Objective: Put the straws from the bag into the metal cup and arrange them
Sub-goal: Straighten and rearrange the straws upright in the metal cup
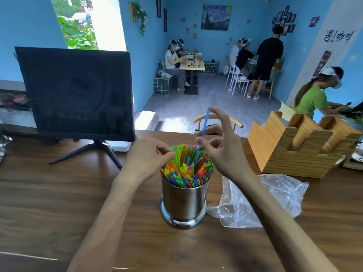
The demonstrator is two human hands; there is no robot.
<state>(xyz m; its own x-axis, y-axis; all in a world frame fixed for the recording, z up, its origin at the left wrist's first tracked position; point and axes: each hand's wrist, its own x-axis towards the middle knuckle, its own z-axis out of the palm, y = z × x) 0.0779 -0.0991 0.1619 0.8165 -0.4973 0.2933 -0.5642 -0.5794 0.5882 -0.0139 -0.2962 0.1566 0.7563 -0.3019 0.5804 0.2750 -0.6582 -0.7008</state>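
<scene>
Pinching one blue straw (204,123) at twelve o'clock above the metal cup (184,201), the right hand (222,146) should lower it vertically into the central gap while the left hand (149,156), pinching the straws (186,165) at the nine o'clock rim, steadies them.

Blue walls (29,26), grey floor (206,99). Bright window (82,22) top left w/ greenery outside. Dark monitor (78,91) on wood counter (59,193); wooden holder (294,150) at right. Starry-night poster (216,17), photo frames (283,18) on back wall. People seated at table (193,65), white chairs (236,79).

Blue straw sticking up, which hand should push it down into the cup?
Probably the right hand: it already pinches the blue straw above the cup. The left hand touches other straws.
</scene>
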